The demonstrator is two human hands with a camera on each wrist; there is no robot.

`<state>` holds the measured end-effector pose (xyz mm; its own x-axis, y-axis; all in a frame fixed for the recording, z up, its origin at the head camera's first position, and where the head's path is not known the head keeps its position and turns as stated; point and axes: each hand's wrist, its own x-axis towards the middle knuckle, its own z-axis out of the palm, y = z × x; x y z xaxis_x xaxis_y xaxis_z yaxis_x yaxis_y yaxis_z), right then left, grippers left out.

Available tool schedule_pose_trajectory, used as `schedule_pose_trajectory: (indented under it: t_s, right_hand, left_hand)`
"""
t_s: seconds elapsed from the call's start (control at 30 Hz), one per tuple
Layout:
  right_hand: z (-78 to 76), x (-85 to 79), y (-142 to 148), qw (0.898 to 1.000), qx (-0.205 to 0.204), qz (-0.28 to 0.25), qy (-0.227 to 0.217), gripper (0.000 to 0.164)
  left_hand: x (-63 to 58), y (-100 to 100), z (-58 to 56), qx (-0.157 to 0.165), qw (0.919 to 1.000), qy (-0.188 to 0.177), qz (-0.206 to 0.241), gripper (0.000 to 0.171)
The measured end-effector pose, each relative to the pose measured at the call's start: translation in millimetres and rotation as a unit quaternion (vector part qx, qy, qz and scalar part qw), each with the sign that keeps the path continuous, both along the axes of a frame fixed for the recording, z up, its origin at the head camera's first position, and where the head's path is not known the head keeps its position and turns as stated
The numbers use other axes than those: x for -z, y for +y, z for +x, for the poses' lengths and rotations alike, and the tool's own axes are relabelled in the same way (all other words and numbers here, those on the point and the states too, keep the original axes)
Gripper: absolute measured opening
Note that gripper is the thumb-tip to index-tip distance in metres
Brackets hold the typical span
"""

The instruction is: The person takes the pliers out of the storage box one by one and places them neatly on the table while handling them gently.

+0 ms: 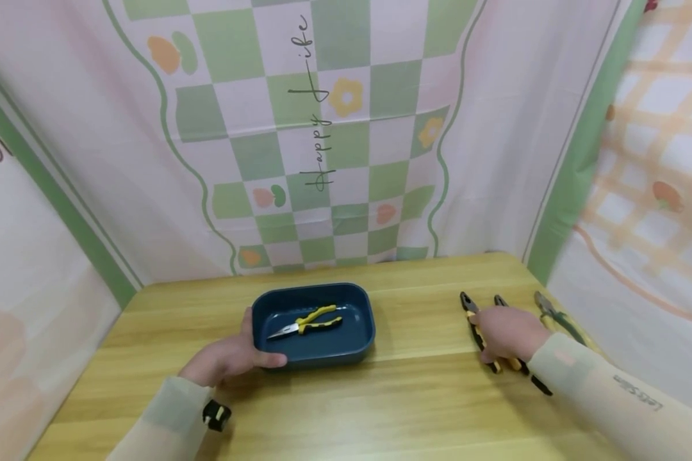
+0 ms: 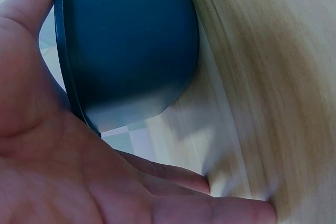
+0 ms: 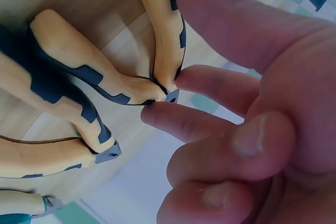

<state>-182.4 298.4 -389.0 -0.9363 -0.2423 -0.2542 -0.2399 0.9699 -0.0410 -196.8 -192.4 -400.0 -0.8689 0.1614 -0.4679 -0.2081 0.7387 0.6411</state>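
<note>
My left hand point(image 1: 227, 355) rests against the left side of a dark blue rectangular box point(image 1: 329, 353), thumb over the front rim. In the left wrist view its fingers point(image 2: 220, 209) stretch out straight past the box wall. Inside the box lie long-nose pliers point(image 1: 305, 322) with yellow and black handles, tips to the left. Over on the right, my right hand point(image 1: 510, 331) pinches combination pliers point(image 1: 469, 306), also yellow and black, on the table. The right wrist view has the thumb beside one handle point(image 3: 163, 30), with two fingertips close to the pivot.
Partly under the right hand lies a second pair of black and yellow pliers point(image 1: 500, 300). Farther right are pliers with green and yellow handles point(image 1: 565, 323), near the edge of the wooden table point(image 1: 415, 410). A patterned curtain point(image 1: 346, 160) hangs behind the table.
</note>
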Motion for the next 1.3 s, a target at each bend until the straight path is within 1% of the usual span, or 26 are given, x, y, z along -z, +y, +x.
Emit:
schedule_pose_trajectory:
  t_s: [0.13, 0.37, 0.6, 0.8, 0.93, 1.03, 1.13, 1.27, 1.3]
  right_hand:
    - [0.4, -0.4, 2, 1.0, 0.005, -0.008, -0.004, 0.069]
    - [-1.4, 2.0, 8, 1.0, -0.004, -0.004, 0.008, 0.07]
    - [-3.2, 4.3, 11, 1.0, -0.001, -0.026, 0.008, 0.068]
    - [-8.8, -4.1, 6, 0.998, 0.018, -0.053, 0.007, 0.068]
    - [-16.5, -14.5, 2, 0.996, 0.012, -0.086, 0.014, 0.063]
    - [-24.4, -22.3, -2, 0.991, 0.011, -0.133, 0.018, 0.063]
    - [-32.6, -30.9, -11, 0.983, 0.025, -0.181, 0.014, 0.069]
    - [-45.0, -45.7, -29, 0.968, 0.046, -0.248, -0.006, 0.077]
    - [-48.7, -49.6, -35, 0.961, 0.055, -0.269, -0.018, 0.077]
  left_hand:
    - [-1.3, 0, 0.0, 0.0, 1.0, 0.0, -0.001, 0.147]
    - [2.0, -1, -0.6, 0.0, 1.0, 0.002, -0.003, 0.147]
    - [4.1, -1, 0.2, 0.001, 1.0, 0.002, 0.007, 0.146]
    - [2.5, 0, -0.1, 0.002, 1.0, 0.004, 0.003, 0.147]
    - [0.7, 0, -0.6, 0.002, 1.0, 0.006, 0.0, 0.147]
    - [0.3, 0, -1.0, 0.002, 1.0, 0.008, 0.0, 0.147]
    - [0.7, 0, -0.8, 0.003, 1.0, 0.008, 0.004, 0.147]
    - [2.7, -1, -1.2, 0.006, 0.9999, 0.008, 0.013, 0.146]
    - [2.8, -1, -1.1, 0.006, 0.9998, 0.008, 0.016, 0.146]
